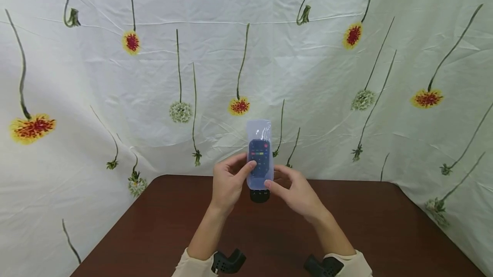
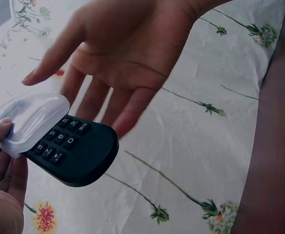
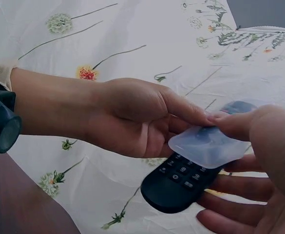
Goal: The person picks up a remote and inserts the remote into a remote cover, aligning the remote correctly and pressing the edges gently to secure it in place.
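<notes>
A dark remote control [image 1: 259,195] stands upright above the table, most of it inside a translucent plastic sleeve [image 1: 259,129]. Its lower end, with several buttons, sticks out of the sleeve's mouth, and the sleeve's upper part extends past the remote. My left hand [image 1: 229,180] pinches the sleeved remote from the left, thumb on the front. On the other side is my right hand [image 1: 294,191], its thumb near the sleeve's lower edge. In the left wrist view, the right hand's fingers [image 2: 91,100] are spread loosely behind the remote; whether they touch it is unclear.
A brown table [image 1: 154,225] lies below the hands. Behind it hangs a white cloth [image 1: 215,75] printed with flowers. Each wrist wears a black camera, one on the left [image 1: 228,262] and one on the right [image 1: 324,265].
</notes>
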Tool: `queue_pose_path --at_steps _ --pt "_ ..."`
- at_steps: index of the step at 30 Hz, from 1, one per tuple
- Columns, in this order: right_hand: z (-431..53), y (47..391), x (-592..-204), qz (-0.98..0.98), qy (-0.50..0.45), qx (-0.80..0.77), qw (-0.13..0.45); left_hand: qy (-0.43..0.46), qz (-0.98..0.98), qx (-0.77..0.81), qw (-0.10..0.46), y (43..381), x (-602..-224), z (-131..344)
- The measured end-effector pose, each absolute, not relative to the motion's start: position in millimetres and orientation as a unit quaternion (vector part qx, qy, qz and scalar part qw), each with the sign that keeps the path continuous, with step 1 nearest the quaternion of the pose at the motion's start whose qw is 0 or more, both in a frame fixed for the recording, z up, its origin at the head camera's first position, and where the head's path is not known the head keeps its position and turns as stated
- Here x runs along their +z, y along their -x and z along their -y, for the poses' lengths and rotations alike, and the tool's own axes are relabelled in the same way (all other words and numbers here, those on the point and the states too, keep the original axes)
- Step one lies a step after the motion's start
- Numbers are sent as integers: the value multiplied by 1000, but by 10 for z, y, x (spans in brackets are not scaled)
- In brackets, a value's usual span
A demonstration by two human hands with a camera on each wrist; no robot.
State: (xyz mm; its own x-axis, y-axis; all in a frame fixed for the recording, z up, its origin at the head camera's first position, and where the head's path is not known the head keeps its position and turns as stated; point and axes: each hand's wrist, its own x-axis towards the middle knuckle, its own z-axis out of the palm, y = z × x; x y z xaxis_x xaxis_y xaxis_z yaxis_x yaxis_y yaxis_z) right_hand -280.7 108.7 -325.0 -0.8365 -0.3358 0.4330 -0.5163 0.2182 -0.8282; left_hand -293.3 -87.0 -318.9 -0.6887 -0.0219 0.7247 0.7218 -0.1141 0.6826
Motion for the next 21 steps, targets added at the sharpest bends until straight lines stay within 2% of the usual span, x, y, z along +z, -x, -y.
queue_pose_path --at_steps 4,11,21 --pt "-1055 2794 -3239 746 -266 599 117 290 618 -678 272 2922 -3190 840" --pt "-1065 2796 -3243 728 -275 610 148 298 638 -666 248 2892 -3200 800" --pt "-1185 2815 -3198 701 -250 634 208 346 662 -649 145 2969 -3267 841"
